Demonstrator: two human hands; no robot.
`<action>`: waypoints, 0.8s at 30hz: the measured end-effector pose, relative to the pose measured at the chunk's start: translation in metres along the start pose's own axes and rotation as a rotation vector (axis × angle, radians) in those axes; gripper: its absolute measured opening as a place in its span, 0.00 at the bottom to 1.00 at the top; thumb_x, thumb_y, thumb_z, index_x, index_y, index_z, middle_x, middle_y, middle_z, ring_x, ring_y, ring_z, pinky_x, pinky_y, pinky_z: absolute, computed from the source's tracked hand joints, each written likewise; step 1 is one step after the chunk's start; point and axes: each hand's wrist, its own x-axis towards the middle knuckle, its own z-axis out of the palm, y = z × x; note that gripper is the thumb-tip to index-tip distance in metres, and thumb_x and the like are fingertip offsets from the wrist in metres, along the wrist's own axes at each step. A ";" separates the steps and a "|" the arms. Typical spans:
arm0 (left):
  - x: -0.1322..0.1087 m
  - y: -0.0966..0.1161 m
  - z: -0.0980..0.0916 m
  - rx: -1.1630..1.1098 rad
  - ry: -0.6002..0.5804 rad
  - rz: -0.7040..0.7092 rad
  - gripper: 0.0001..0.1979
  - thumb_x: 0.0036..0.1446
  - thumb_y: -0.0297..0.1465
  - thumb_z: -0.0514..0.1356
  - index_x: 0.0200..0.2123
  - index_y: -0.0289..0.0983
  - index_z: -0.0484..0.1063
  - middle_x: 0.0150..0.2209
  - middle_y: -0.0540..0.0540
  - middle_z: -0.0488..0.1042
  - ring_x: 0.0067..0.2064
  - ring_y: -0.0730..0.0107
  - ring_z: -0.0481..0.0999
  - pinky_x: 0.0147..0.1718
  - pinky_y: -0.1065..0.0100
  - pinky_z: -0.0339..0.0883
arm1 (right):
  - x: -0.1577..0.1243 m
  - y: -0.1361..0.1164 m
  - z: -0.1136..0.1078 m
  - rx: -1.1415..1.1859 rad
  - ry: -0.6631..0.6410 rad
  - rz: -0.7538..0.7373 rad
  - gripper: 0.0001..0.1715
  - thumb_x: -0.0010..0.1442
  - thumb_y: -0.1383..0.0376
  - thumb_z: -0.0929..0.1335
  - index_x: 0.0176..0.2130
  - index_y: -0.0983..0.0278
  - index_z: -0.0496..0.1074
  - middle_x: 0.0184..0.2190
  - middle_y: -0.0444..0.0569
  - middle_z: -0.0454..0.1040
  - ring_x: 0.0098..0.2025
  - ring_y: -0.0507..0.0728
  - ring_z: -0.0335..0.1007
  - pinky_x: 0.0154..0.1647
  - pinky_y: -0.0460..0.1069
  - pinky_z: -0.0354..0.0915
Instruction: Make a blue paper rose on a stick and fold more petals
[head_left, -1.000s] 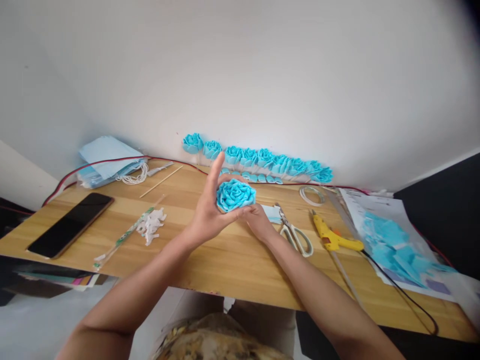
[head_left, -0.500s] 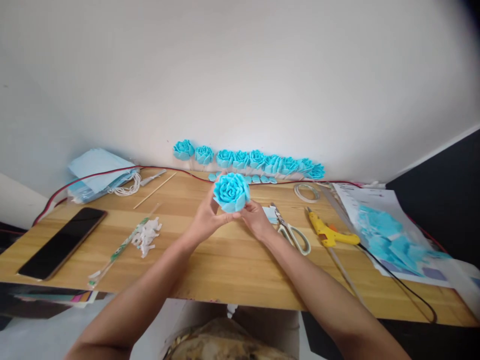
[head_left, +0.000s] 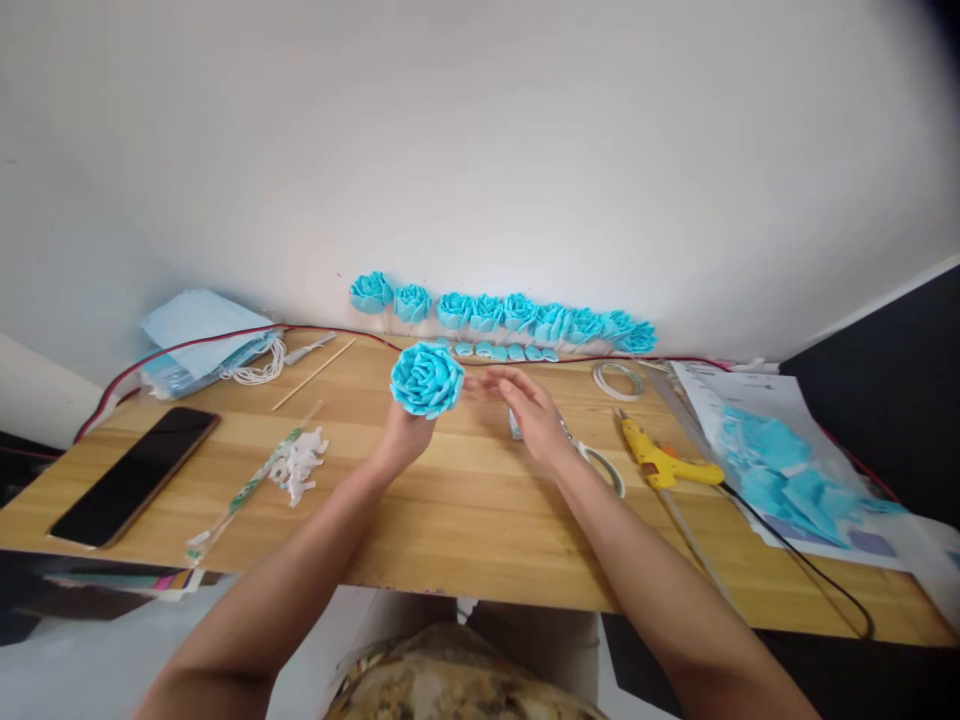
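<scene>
Left hand (head_left: 409, 432) beneath a round, ruffled blue flower (head_left: 427, 380) of layered petals.

our left hand (head_left: 411, 434) curled in a grip | our right hand (head_left: 534, 410) apart, fingers (head_left: 519, 380) loosely bent | both our forearms (head_left: 319, 555) angled forward

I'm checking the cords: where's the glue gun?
In the head view, the yellow glue gun lies on the right, between the scissors and white paper.

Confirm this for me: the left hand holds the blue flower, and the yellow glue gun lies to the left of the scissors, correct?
Not quite: the head view shows the yellow glue gun lying to the right of the scissors. The left hand does hold the blue flower.
</scene>
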 end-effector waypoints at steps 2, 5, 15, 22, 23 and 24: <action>0.002 -0.006 -0.001 0.034 0.030 0.019 0.10 0.60 0.35 0.62 0.40 0.39 0.81 0.46 0.41 0.82 0.52 0.53 0.79 0.59 0.52 0.69 | 0.002 -0.001 -0.005 -0.001 -0.061 -0.089 0.31 0.62 0.45 0.70 0.59 0.56 0.71 0.58 0.52 0.76 0.64 0.62 0.69 0.65 0.60 0.63; 0.000 -0.019 0.000 0.033 0.075 0.023 0.11 0.59 0.36 0.61 0.40 0.39 0.80 0.44 0.41 0.83 0.51 0.52 0.80 0.57 0.51 0.71 | 0.000 -0.006 -0.007 -0.104 -0.204 -0.280 0.50 0.59 0.43 0.71 0.72 0.50 0.52 0.71 0.51 0.60 0.74 0.62 0.51 0.71 0.62 0.55; -0.005 -0.035 -0.004 0.181 -0.028 0.129 0.12 0.59 0.35 0.60 0.42 0.37 0.80 0.48 0.38 0.82 0.50 0.54 0.80 0.55 0.54 0.72 | -0.003 -0.045 0.021 -0.641 -0.266 -0.740 0.72 0.54 0.41 0.73 0.74 0.52 0.25 0.74 0.60 0.51 0.75 0.68 0.45 0.73 0.69 0.49; -0.004 -0.037 0.001 0.069 0.038 0.222 0.08 0.54 0.37 0.64 0.33 0.38 0.77 0.38 0.41 0.82 0.40 0.56 0.81 0.43 0.58 0.76 | 0.007 -0.049 0.045 -0.613 -0.254 -0.855 0.65 0.59 0.47 0.73 0.74 0.51 0.28 0.63 0.57 0.70 0.67 0.67 0.65 0.70 0.68 0.56; -0.003 -0.037 0.002 0.074 0.063 0.212 0.07 0.53 0.36 0.64 0.32 0.38 0.77 0.37 0.41 0.82 0.39 0.57 0.81 0.41 0.59 0.76 | 0.008 -0.048 0.047 -0.599 -0.233 -0.860 0.63 0.60 0.49 0.73 0.74 0.51 0.29 0.60 0.55 0.73 0.64 0.66 0.69 0.70 0.68 0.56; -0.003 -0.035 0.003 0.079 0.092 0.198 0.06 0.53 0.35 0.64 0.31 0.38 0.76 0.36 0.42 0.82 0.37 0.58 0.80 0.40 0.60 0.76 | 0.009 -0.047 0.050 -0.583 -0.208 -0.860 0.62 0.61 0.50 0.73 0.74 0.50 0.31 0.57 0.54 0.75 0.61 0.65 0.71 0.70 0.67 0.57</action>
